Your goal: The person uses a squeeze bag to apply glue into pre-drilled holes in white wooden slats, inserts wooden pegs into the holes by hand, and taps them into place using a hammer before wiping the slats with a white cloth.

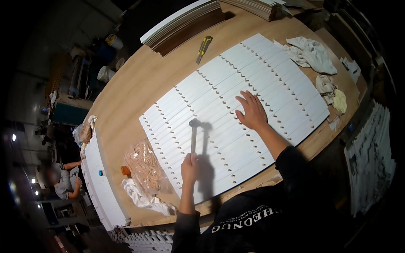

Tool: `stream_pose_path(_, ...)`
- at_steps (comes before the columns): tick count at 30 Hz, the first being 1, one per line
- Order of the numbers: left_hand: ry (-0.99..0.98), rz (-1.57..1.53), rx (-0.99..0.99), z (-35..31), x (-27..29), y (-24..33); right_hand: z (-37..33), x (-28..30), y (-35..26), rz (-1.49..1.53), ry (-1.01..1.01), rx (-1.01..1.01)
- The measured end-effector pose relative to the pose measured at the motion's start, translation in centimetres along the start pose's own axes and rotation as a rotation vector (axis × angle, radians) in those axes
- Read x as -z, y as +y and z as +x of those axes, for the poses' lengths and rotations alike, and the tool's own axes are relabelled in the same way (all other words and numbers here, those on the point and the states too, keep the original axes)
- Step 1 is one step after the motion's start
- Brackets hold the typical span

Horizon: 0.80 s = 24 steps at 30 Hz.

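Boards (230,130), white and set with rows of dowels (252,89), lie side by side on the bench (122,109), reaching close to its near edge, and above them the left hand (189,168) is clenched round the handle of a hammer (193,137). The right hand (254,113) grips nothing, spread over the dowels. A clear bag (147,166) of dowels lies toward the bench's near left corner, a cutter (204,49) toward the far edge, and cloths (314,55) by the right edge.

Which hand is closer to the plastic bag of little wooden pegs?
Left. The left hand, gripping a hammer, is just right of the bag; the right hand is farther off, over the white panels.
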<state>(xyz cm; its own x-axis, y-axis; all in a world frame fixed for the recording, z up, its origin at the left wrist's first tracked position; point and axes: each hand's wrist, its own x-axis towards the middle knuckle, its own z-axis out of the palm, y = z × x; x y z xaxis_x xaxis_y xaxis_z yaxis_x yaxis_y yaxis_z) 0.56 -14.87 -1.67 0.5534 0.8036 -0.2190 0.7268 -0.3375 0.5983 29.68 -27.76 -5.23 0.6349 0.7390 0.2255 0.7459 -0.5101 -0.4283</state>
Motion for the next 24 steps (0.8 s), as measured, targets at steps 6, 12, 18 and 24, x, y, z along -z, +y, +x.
stream_pose_path(6,0.071,-0.247,-0.026,0.2,2.2,3.2,0.3,0.0,0.3,0.005,0.023,0.016)
stream_pose_path(12,0.050,-0.048,-0.026,2.3,0.3,-0.6,0.2,0.0,0.3,-0.016,0.033,0.023)
stream_pose_path(18,0.130,-0.247,-0.041,2.8,2.1,3.1,0.3,0.2,0.2,-0.001,0.021,0.016)
stream_pose_path(24,0.090,-0.039,-0.022,5.1,0.3,-0.9,-0.2,0.3,-0.1,-0.003,-0.004,-0.010)
